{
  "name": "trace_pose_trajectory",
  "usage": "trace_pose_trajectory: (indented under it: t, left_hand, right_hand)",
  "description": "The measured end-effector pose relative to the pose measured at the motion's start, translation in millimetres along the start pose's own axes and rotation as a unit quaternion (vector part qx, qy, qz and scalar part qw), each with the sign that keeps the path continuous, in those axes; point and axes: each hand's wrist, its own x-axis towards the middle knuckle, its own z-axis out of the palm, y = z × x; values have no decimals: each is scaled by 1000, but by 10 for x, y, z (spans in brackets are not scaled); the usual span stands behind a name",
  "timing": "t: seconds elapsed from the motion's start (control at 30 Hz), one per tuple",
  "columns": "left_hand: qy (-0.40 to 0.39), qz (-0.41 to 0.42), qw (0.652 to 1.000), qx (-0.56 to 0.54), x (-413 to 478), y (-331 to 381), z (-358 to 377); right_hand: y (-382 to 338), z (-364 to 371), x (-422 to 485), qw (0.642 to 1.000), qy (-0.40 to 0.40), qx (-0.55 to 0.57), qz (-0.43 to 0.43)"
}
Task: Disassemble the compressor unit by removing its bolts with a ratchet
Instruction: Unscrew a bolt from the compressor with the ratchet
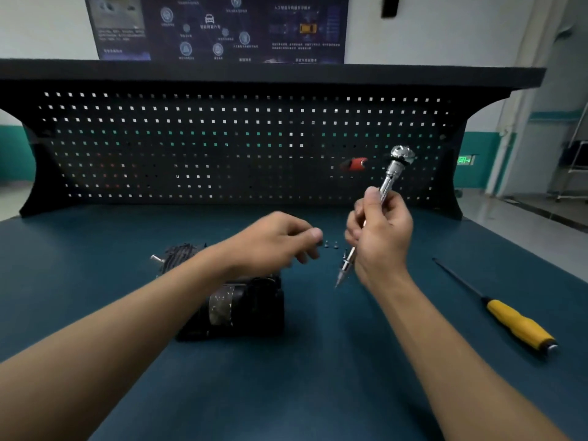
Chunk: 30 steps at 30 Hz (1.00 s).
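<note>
Right hand [380, 237] grips slim chrome ratchet [389, 178], tilted, head up. Left hand [273, 241] blurred, fingers curled beside small loose bolts [331, 245]; cannot tell whether holding anything. Black finned compressor unit [248, 300] under left forearm on blue bench [318, 377].

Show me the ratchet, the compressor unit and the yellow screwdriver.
ratchet [389, 178], head view, on the silver shaft below its head.
compressor unit [254, 308], head view, on its dark body.
yellow screwdriver [518, 324], head view, on the yellow handle.

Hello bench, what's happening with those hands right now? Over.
Right hand grips ratchet, held up, off compressor. Left hand blurred by loose bolts, grip unclear. Yellow screwdriver lies apart, right side.
</note>
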Motion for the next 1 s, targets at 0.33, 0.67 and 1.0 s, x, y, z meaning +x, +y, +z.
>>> trace_pose_trajectory:
  t: [0.33,0.67,1.0]
  left_hand:
    - [-113,2,982,-154,26,228,430]
    - [-133,-21,954,-268,161,77,688]
    - [-87,-39,990,-100,285,207,684]
  right_hand:
    - [-227,2,-35,978,-23,180,106]
    - [-242,-118,63,964,-31,192,183]
    - [-234,-177,139,961,27,202,186]
